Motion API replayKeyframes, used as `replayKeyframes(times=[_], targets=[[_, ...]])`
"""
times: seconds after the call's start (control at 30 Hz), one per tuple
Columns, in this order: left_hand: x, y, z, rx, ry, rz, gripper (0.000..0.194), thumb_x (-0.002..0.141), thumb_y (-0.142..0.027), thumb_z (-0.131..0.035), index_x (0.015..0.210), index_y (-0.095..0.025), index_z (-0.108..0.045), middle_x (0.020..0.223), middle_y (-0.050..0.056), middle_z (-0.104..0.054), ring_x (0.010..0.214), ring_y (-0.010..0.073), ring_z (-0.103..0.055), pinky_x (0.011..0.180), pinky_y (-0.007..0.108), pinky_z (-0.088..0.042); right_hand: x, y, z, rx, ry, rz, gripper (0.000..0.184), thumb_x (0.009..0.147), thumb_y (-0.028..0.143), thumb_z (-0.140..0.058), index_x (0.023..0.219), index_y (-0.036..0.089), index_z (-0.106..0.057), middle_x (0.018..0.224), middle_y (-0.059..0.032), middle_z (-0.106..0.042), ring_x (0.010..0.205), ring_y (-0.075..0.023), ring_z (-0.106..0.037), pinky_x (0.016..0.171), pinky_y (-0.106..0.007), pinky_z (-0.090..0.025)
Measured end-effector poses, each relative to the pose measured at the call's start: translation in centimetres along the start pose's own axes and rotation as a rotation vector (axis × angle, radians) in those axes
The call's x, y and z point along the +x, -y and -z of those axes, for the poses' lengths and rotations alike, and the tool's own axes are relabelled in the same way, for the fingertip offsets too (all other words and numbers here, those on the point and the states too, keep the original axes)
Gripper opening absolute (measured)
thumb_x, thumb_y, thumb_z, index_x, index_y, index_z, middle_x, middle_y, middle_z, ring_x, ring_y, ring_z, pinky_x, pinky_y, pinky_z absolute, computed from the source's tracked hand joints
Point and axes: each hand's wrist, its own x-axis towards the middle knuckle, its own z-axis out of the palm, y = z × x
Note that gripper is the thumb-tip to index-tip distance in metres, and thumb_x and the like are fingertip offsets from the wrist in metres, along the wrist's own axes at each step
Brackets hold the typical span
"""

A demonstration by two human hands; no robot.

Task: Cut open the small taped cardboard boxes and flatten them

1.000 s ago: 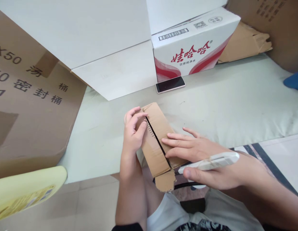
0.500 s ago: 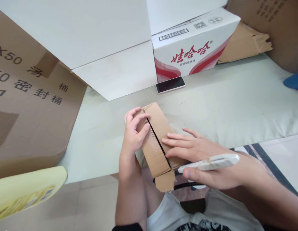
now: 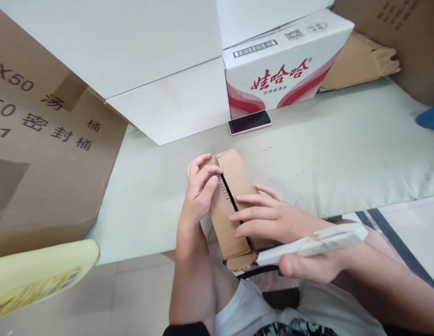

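Small corrugated box (image 3: 224, 221), at the near edge of the pale-green cloth (image 3: 146, 196): probably light, stiff yet crushable, best held by its long sides. Its long axis slants from far left to near right, end flap (image 3: 240, 262) nearest the lap. The left hand (image 3: 201, 189) grips its far-left edge; the right hand (image 3: 294, 226), fingers spread on top, clasps a white tool (image 3: 316, 241).

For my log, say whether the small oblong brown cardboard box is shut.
The box isn't fully shut: a dark gap runs between its flaps.
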Motion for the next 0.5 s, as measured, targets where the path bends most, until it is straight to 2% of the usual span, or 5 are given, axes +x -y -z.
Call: replayKeyframes(times=[0.1,0.13,0.2,0.33,0.5], targets=[[0.0,0.0,0.1,0.031,0.023,-0.006,0.032,0.098,-0.047,-0.048,0.101,-0.024,-0.069,0.146,0.011,-0.051,0.147,0.0295,-0.042,0.126,0.052,-0.033,0.1,-0.1,-0.3,0.056,-0.188,0.055,0.072,0.097,0.078,-0.025,0.107,0.020,-0.068,0.096,-0.0083,-0.071,0.095,-0.0244,-0.065,0.101,-0.049,-0.043],[0.0,0.1,0.1,0.041,0.031,-0.011,0.028,0.096,-0.045,-0.052,0.102,-0.024,-0.069,0.146,0.011,-0.050,0.147,0.0301,-0.041,0.126,0.053,-0.033,0.1,-0.2,-0.4,0.084,-0.268,0.072,0.068,0.097,0.078,-0.029,0.099,0.021,-0.065,0.081,-0.0038,-0.065,0.076,-0.0193,-0.061,0.086,-0.043,-0.046],[0.0,0.2,0.2,0.055,0.041,-0.019,0.025,0.090,-0.041,-0.057,0.103,-0.024,-0.069,0.147,0.011,-0.049,0.147,0.0318,-0.040,0.126,0.055,-0.031,-0.2,-0.5,-0.7,0.137,-0.454,0.095,0.059,0.096,0.078,-0.038,0.088,0.023,-0.058,0.065,0.0029,-0.051,0.056,-0.0137,-0.044,0.064,-0.034,-0.041],[0.0,0.1,0.5,0.075,0.067,-0.027,0.029,0.080,-0.029,-0.057,0.106,-0.024,-0.069,0.148,0.011,-0.047,0.148,0.0342,-0.038,0.126,0.060,-0.029,-1.0,-1.2,-1.2,0.149,-0.731,0.096,0.046,0.096,0.069,-0.050,0.087,0.024,-0.055,0.062,0.0034,-0.048,0.049,-0.0125,-0.039,0.049,-0.030,-0.032],[-0.2,-0.4,0.6,0.121,0.054,-0.030,0.037,0.071,-0.018,-0.054,0.106,-0.025,-0.068,0.153,0.010,-0.039,0.154,0.0351,-0.031,0.124,0.060,-0.035,-0.7,-0.8,-0.5,-0.104,-0.669,0.024,0.006,0.098,0.029,-0.064,0.095,0.025,-0.060,0.075,0.0021,-0.068,0.059,-0.0111,-0.059,0.058,-0.026,-0.046]])
